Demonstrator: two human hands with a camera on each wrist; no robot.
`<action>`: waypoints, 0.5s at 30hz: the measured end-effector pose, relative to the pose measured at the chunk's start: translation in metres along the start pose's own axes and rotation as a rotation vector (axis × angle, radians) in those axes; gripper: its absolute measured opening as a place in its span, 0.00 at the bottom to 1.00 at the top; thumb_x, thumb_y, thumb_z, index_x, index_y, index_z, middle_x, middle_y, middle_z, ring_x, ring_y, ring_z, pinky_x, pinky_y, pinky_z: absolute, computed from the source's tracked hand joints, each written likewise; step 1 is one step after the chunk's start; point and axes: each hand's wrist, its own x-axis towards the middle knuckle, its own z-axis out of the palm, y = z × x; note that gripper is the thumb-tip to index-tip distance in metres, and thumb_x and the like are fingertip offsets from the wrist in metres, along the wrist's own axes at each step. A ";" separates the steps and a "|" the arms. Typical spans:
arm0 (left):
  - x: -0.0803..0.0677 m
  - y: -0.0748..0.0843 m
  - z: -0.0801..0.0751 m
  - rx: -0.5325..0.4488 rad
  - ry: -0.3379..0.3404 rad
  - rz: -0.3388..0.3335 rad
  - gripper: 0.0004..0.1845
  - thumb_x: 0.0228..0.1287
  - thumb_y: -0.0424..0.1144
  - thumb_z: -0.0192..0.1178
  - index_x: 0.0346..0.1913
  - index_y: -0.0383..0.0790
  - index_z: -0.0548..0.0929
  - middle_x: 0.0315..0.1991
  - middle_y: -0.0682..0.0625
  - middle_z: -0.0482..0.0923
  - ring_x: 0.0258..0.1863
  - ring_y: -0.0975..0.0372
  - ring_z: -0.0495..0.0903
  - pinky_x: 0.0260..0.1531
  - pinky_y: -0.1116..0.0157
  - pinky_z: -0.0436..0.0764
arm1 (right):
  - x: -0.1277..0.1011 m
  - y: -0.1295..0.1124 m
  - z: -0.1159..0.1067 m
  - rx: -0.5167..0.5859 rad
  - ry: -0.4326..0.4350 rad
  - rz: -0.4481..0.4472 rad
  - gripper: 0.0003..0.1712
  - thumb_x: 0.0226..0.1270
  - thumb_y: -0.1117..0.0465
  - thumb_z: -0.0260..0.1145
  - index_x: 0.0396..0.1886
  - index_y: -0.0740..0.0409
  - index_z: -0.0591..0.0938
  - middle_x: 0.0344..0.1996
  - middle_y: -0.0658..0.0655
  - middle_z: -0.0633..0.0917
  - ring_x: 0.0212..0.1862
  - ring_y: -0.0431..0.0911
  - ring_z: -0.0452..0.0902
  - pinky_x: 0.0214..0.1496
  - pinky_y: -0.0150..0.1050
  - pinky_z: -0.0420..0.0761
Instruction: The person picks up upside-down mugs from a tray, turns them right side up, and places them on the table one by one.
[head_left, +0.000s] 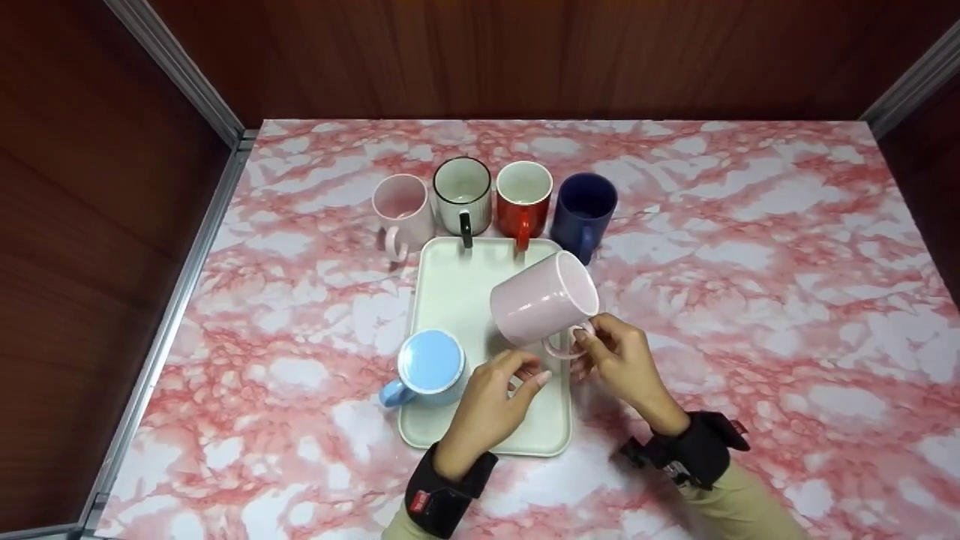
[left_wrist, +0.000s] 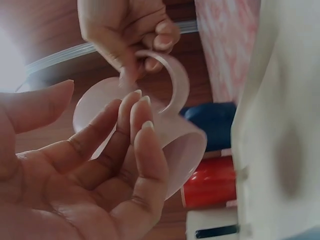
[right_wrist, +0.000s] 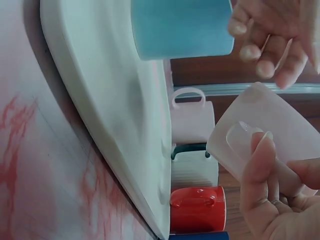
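My right hand (head_left: 621, 367) grips the handle of a light pink mug (head_left: 529, 304), holding it tilted on its side above the cream tray (head_left: 450, 289). The mouth of the mug points right in the head view. Just below the mug is my left hand (head_left: 491, 401), its fingers relaxed and slightly bent, with nothing in them. In the left wrist view, its fingertips (left_wrist: 146, 125) overlap the mug's body. A light blue mug (head_left: 431, 364) stands upside down on the tray's near left part, handle out to the left.
Behind the tray stand four upright mugs in a row: a pink one (head_left: 405, 214), a white one with black handle (head_left: 463, 195), a red one (head_left: 523, 202) and a dark blue one (head_left: 583, 214). Brown panels (head_left: 525, 60) border the marbled table (head_left: 750, 300).
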 end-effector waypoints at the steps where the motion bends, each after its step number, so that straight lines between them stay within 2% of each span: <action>1: 0.001 -0.001 0.002 0.001 -0.010 -0.008 0.10 0.63 0.41 0.57 0.39 0.37 0.81 0.31 0.53 0.76 0.33 0.63 0.75 0.32 0.66 0.75 | 0.000 0.000 0.000 0.021 0.000 0.012 0.07 0.64 0.73 0.56 0.25 0.72 0.74 0.20 0.63 0.78 0.16 0.49 0.76 0.17 0.44 0.77; 4: 0.004 -0.004 0.009 -0.006 -0.032 -0.045 0.11 0.63 0.40 0.57 0.41 0.35 0.80 0.32 0.52 0.77 0.33 0.64 0.75 0.33 0.68 0.74 | -0.002 0.000 0.000 0.083 0.000 0.053 0.08 0.65 0.72 0.56 0.26 0.74 0.74 0.22 0.65 0.77 0.17 0.49 0.76 0.18 0.45 0.77; 8: 0.008 -0.006 0.018 -0.069 -0.016 -0.108 0.13 0.63 0.39 0.56 0.44 0.32 0.79 0.34 0.50 0.77 0.35 0.61 0.77 0.35 0.67 0.76 | -0.003 -0.001 -0.001 0.162 0.001 0.091 0.08 0.65 0.73 0.54 0.28 0.76 0.73 0.23 0.67 0.77 0.18 0.49 0.76 0.20 0.43 0.78; 12: 0.011 -0.006 0.026 -0.214 0.054 -0.173 0.14 0.64 0.37 0.55 0.47 0.29 0.77 0.39 0.44 0.78 0.39 0.56 0.77 0.38 0.65 0.77 | -0.005 -0.002 -0.001 0.233 0.006 0.099 0.08 0.65 0.72 0.54 0.30 0.78 0.73 0.25 0.71 0.76 0.19 0.49 0.77 0.21 0.42 0.78; 15: 0.013 -0.006 0.030 -0.395 0.116 -0.234 0.16 0.64 0.35 0.54 0.49 0.25 0.75 0.41 0.41 0.77 0.40 0.55 0.76 0.39 0.62 0.77 | -0.007 -0.002 0.000 0.278 0.007 0.097 0.10 0.65 0.71 0.56 0.30 0.78 0.72 0.24 0.71 0.76 0.19 0.49 0.77 0.21 0.42 0.79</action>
